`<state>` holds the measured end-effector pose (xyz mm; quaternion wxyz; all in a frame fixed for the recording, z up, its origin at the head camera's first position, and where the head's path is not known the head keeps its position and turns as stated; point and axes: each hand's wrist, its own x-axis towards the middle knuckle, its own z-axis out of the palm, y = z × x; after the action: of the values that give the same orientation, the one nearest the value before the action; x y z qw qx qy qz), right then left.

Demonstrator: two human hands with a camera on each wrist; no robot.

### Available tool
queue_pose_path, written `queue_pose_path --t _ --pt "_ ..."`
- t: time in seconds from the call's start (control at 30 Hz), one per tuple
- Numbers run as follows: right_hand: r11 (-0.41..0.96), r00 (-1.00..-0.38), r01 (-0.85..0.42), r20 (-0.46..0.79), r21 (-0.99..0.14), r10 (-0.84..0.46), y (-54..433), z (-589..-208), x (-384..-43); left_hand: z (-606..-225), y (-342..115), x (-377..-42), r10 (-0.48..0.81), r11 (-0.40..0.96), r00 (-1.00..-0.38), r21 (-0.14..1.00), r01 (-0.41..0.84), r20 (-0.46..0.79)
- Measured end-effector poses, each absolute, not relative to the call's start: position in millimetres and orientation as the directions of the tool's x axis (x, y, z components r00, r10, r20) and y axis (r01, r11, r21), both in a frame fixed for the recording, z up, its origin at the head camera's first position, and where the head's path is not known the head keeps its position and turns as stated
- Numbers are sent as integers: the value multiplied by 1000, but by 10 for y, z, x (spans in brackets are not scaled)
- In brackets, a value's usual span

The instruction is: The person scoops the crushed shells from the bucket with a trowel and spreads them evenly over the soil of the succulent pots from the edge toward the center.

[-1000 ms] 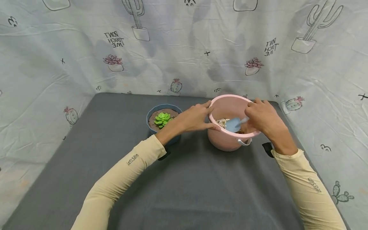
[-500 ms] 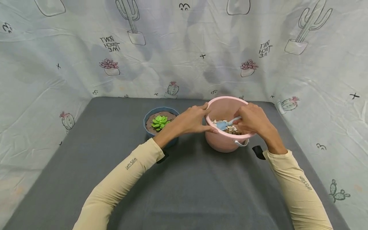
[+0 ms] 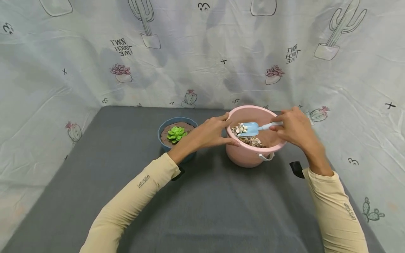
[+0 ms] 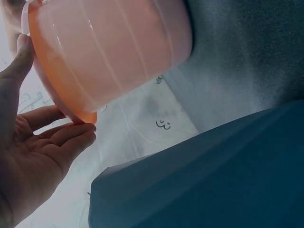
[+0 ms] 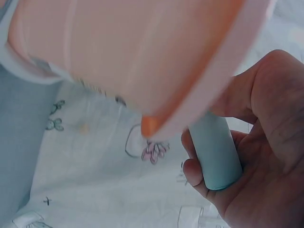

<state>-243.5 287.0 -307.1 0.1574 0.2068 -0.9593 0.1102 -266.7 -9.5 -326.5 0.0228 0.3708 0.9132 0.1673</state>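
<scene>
In the head view my left hand (image 3: 212,131) holds the left side of a pink bucket (image 3: 243,157) by its rim, thumb and fingers spread along it. The left wrist view shows the thumb (image 4: 21,59) at one part of the rim and the fingers bent at another. My right hand (image 3: 296,127) grips the handle of a small light-blue trowel (image 3: 251,129) inside the bucket's mouth. Pale pebbles (image 3: 239,129) lie at the blade's tip, and more pebbles (image 3: 253,141) show deeper inside. In the right wrist view the fingers wrap round the thick trowel handle (image 5: 216,154).
Left of the bucket stands a blue pot (image 3: 160,131) with brown soil and a green succulent (image 3: 176,134), partly behind my left forearm. A white bucket handle (image 3: 266,157) hangs at the front. The grey tabletop (image 3: 209,207) meets a cactus-print cloth (image 3: 193,63) behind.
The trowel dipped left into the pebbles, then rose and drew back right with pebbles at its blade. My left hand stays on the rim. The whole head view shifted slightly.
</scene>
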Motion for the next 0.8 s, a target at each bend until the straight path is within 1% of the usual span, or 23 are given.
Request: queue_pose_path --t 0.23,0.33,0.47,0.6,0.8 --pt "890 -854 -423 403 -170 -329 3034 -3044 -2370 -3272 -90 -2667 685 670 -723 312 674 89" --pt "889 -857 -421 399 -179 -325 3032 -3019 -2377 -3291 -134 -2661 678 679 -732 324 659 68" --pt "891 -868 -407 389 -200 -309 2991 -2906 -2344 -3303 -290 -2654 675 678 -738 374 633 27" --pt "892 -864 -393 422 -221 -276 2957 -2743 -2259 -3210 -575 -2640 677 660 -736 425 619 19" --pt "868 -827 -445 473 -220 -304 2745 -2571 -2180 -3005 -1287 -2650 634 692 -773 433 577 18"
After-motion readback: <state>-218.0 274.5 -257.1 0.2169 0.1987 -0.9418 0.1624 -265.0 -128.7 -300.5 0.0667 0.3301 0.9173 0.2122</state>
